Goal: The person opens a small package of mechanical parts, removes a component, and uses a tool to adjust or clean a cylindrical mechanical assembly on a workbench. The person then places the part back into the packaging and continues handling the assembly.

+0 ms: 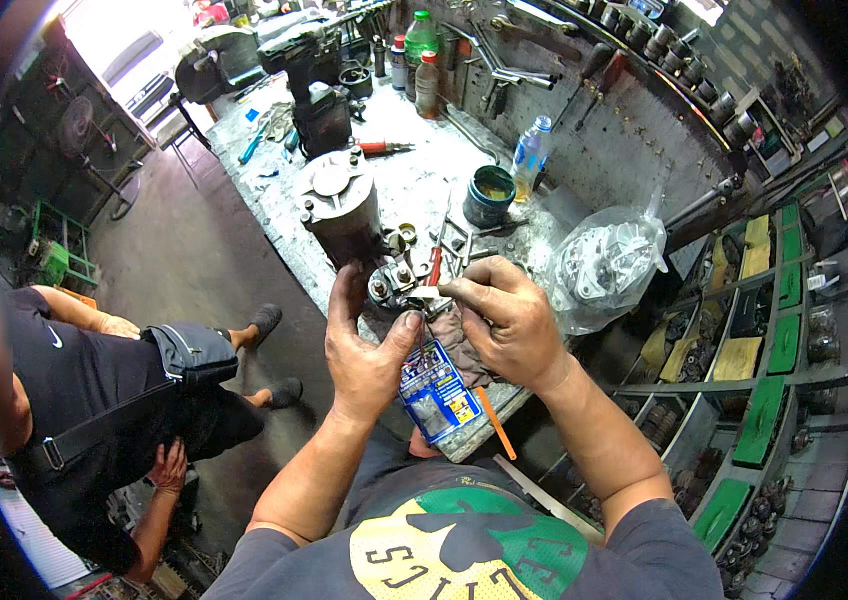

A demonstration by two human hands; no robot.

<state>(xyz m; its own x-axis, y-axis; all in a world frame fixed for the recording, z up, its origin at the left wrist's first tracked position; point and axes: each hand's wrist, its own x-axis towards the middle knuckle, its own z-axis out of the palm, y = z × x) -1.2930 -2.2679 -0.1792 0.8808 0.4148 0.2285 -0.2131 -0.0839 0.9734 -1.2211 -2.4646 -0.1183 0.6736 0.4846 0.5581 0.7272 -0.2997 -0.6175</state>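
A starter motor (342, 215) with a large grey metal cylinder stands on the bench. Beside it, a smaller round part with bolt terminals (391, 280) sits between the thumb and index finger of my left hand (364, 350), which curls around it. My right hand (514, 320) is pinched just to the right of this part. A small pale piece (430, 293) shows near its fingertips; what exactly they hold is too small to make out. Under my hands lie a crumpled rag (459, 348) and a blue flat package (439, 395). A red-handled tool (435, 264) lies just beyond.
A dark green tub (489, 195) and a clear bottle (531, 150) stand farther back. To the right, a plastic bag (604, 260) holds metal parts. An orange strip (496, 425) juts over the near edge. Another person (124, 390) sits at left; parts shelves (744, 350) line the right.
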